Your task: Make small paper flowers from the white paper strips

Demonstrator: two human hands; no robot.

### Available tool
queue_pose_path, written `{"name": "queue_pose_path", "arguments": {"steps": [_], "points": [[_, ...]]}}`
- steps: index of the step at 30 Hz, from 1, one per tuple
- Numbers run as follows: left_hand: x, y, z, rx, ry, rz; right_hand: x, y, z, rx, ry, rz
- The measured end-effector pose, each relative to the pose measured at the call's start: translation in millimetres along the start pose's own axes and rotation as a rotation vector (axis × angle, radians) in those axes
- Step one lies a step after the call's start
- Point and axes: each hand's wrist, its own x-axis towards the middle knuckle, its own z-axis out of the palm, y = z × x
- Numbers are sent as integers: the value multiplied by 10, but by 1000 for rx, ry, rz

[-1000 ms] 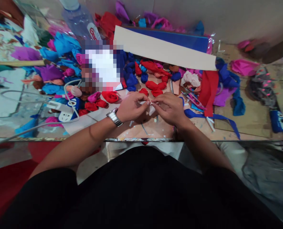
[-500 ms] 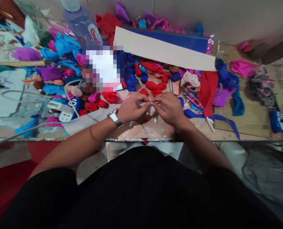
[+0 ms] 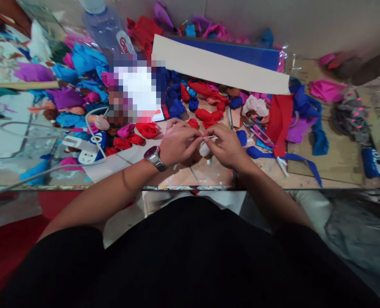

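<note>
My left hand (image 3: 177,144) and my right hand (image 3: 225,144) meet over the near middle of the table (image 3: 321,162). Both pinch a small piece of white crepe paper (image 3: 204,147) between thumbs and fingertips. A metal watch (image 3: 154,156) sits on my left wrist. Red paper roses (image 3: 147,129) lie just beyond my left hand. A blue paper rose (image 3: 241,137) lies just past my right hand.
Heaps of blue, red, pink and purple paper flowers (image 3: 81,64) cover the table's far side. A plastic bottle (image 3: 104,25) stands at the back left. A cream and blue sheet (image 3: 220,66) leans behind. Scissors (image 3: 257,132), red paper (image 3: 280,117), a blue strip (image 3: 286,158) and a white cable (image 3: 93,128) lie around.
Both hands have drawn slightly closer and rolled the white paper tighter between their fingertips. My left wrist has turned a little, showing the watch face.
</note>
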Motion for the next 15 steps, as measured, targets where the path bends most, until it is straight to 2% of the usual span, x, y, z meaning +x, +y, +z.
{"name": "queue_pose_path", "arguments": {"steps": [6,15], "points": [[0,-18,6,23,7,17,2,15,1,-26,37,-23],[-7,-14,17,48,-2,25,10,13,-6,39,-31,45]]}}
